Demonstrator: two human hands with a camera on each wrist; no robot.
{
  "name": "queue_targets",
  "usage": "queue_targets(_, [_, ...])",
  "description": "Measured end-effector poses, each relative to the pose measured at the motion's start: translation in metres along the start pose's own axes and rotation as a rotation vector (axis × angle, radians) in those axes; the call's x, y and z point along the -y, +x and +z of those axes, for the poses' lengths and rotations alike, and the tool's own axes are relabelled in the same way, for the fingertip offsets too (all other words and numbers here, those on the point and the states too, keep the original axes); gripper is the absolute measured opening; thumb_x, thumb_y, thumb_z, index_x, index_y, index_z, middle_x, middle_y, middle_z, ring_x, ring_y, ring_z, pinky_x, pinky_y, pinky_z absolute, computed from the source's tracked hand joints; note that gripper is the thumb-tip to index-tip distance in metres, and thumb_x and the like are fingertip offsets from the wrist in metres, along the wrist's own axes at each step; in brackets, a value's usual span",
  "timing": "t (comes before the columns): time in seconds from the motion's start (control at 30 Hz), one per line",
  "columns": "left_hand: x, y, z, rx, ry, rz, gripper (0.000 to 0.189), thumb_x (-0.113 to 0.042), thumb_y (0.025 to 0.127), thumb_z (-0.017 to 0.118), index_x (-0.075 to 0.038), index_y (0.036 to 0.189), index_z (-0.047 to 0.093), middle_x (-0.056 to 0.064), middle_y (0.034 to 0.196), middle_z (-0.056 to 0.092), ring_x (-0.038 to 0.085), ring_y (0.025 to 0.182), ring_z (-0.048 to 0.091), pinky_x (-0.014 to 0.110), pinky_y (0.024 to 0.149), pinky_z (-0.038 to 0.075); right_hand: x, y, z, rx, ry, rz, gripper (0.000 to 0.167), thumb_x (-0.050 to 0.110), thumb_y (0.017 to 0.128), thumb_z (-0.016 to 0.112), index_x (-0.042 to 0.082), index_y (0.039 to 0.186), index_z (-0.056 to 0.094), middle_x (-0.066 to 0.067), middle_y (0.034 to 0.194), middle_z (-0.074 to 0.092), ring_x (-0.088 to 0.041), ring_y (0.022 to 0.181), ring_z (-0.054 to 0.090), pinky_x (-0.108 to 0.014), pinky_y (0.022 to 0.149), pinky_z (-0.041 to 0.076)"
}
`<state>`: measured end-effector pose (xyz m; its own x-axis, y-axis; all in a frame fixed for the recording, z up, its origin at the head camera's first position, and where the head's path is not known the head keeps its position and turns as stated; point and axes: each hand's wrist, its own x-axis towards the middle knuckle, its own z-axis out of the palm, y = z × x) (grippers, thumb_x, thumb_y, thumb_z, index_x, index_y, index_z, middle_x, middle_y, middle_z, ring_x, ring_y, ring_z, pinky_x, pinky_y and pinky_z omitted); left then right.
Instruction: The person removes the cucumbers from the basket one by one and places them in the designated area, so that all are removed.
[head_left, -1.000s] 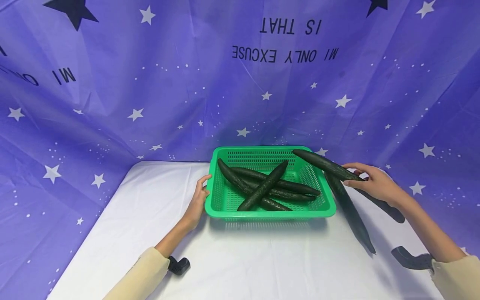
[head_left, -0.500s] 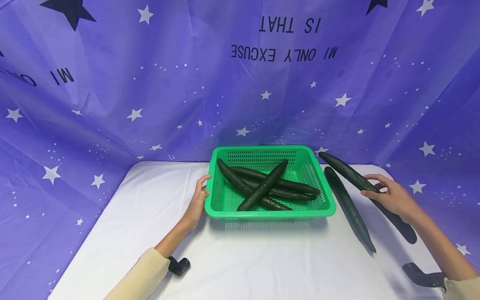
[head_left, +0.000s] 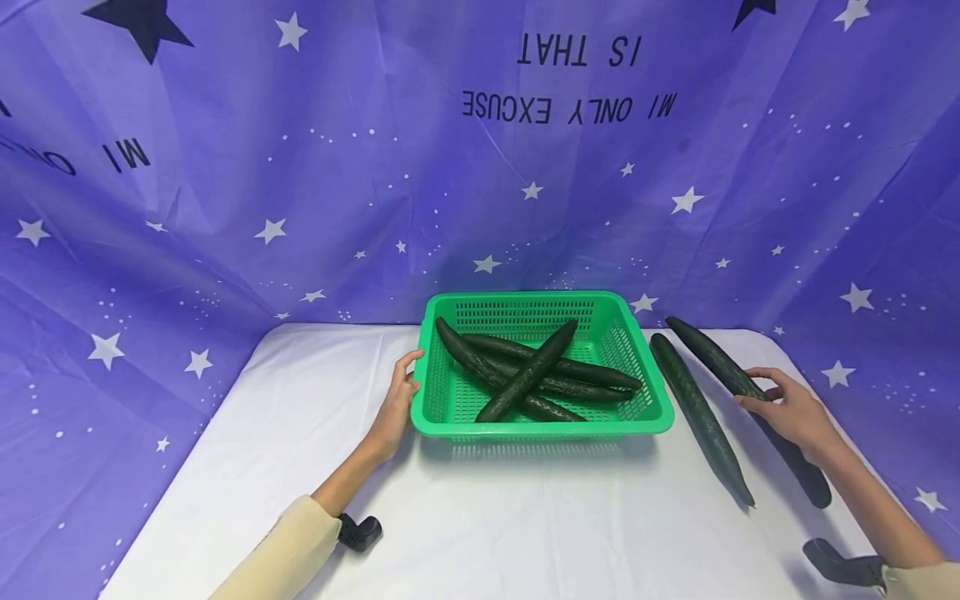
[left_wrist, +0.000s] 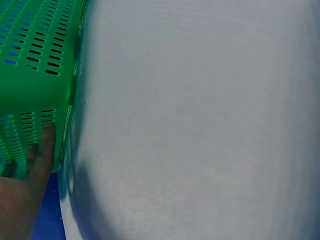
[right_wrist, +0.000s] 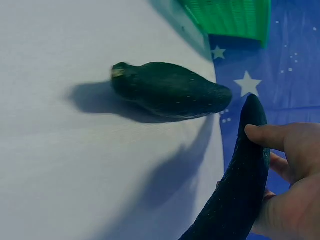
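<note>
The left hand (left_wrist: 24,192) rests extended fingers against the slotted wall of a green, perforated plastic basket (left_wrist: 35,90). A broad, white cloth-covered desk (left_wrist: 190,120) fills the rest, except for a blue fabric strip (left_wrist: 49,215) beside the hand.

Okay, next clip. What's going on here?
A person's right hand grips a dark green cucumber to the right of a green basket. Their left hand touches the basket's opposite side. Several crossed cucumbers lie inside, while another cucumber lies on the white table between the basket and the held one.
</note>
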<state>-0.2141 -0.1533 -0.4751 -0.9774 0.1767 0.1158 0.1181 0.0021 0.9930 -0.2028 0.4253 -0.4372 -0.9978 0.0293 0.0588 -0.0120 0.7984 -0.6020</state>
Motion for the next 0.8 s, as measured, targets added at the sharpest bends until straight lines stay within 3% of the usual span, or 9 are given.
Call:
queue_targets(0.27, [-0.001,0.0,0.001,-0.007,0.016,-0.004,0.057,-0.017,0.098,0.027,-0.018,0.154,0.021,0.024,0.136,0.041,0.036,0.107,0.05,0.032,0.083,0.047,-0.004,-0.004,0.005,0.036,0.004,0.065,0.063,0.03,0.097,0.064,-0.007,0.141,0.04,-0.038,0.11,0.054,-0.042,0.085,0.059,-0.037,0.06,0.046])
queue_targets(0.5, [0.001,0.0,0.0,-0.007,0.019,-0.003,0.057,-0.018,0.098,0.027,-0.018,0.154,0.021,0.024,0.134,0.042,0.035,0.104,0.051,0.032,0.081,0.048,-0.007,-0.004,0.013,0.068,0.013,0.09,0.064,0.031,0.097,0.064,-0.008,0.141,0.038,-0.036,0.108,0.056,-0.037,0.084,0.06,-0.039,0.062,0.047])
queue_targets(0.8, [0.0,-0.001,0.0,0.003,0.015,0.003,0.057,-0.018,0.098,0.026,-0.017,0.155,0.019,0.024,0.136,0.041,0.032,0.106,0.052,0.032,0.083,0.048,-0.008,-0.003,0.019,0.081,0.004,0.1,0.063,0.029,0.097,0.064,-0.009,0.139,0.039,-0.02,0.092,0.059,-0.026,0.075,0.057,-0.037,0.059,0.046])
